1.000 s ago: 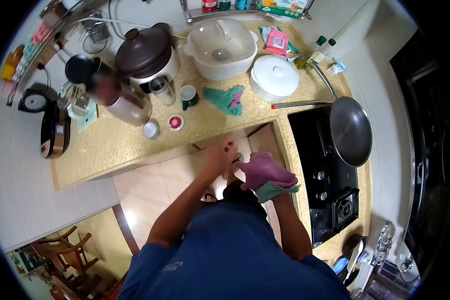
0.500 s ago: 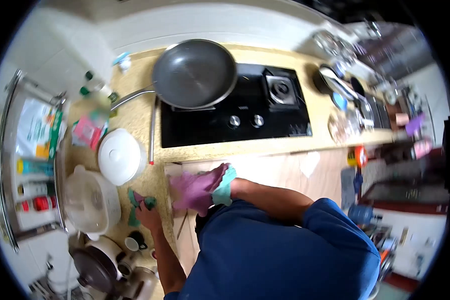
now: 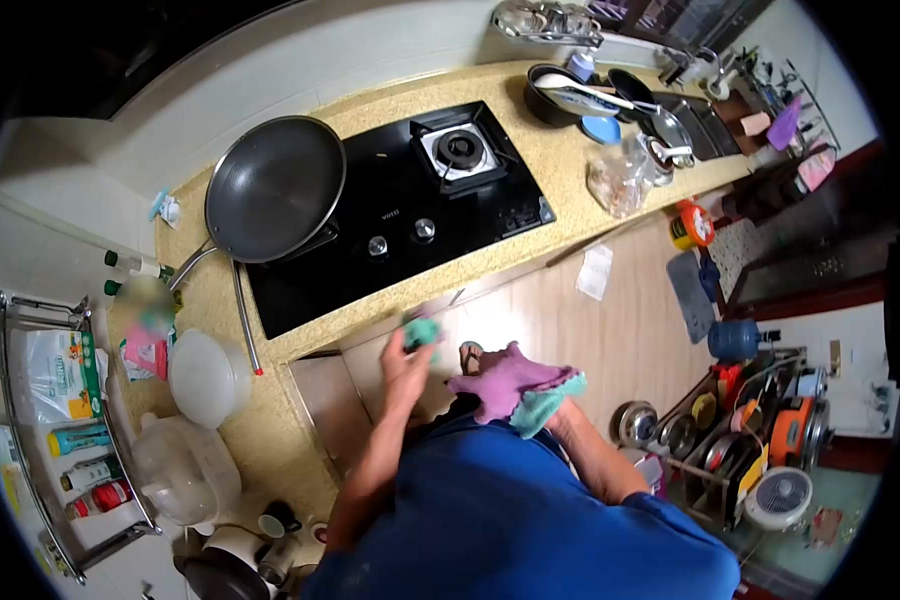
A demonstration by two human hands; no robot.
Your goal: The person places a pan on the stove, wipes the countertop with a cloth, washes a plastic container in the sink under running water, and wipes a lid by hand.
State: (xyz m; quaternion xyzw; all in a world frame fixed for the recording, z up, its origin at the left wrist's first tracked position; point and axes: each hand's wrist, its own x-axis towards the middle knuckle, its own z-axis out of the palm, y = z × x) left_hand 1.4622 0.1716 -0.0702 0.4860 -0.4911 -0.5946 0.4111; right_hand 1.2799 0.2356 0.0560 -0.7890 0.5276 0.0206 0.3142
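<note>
My left hand (image 3: pixel 407 368) is in front of the counter, fingers closed around a small bunched green-and-purple cloth (image 3: pixel 422 333). A larger purple-and-green cloth (image 3: pixel 510 385) hangs over my right hand (image 3: pixel 560 412), which grips it in front of my body; the fingers are hidden beneath the cloth. Neither hand touches the counter (image 3: pixel 390 308). Beyond them is the black gas stove (image 3: pixel 370 215), with a large frying pan (image 3: pixel 275 188) on its left side.
On the left counter stand a white-lidded container (image 3: pixel 208 375) and a translucent tub (image 3: pixel 182 470). A wire rack (image 3: pixel 150 525) holds bottles. Clear plastic bags (image 3: pixel 622 182) lie right of the stove. A paper (image 3: pixel 594 272) is on the floor; a pot rack (image 3: pixel 695 470) stands to the right.
My left hand has lifted off the left counter with the small cloth and moved right. My right hand has moved with the larger cloth. The view has turned and shifted right.
</note>
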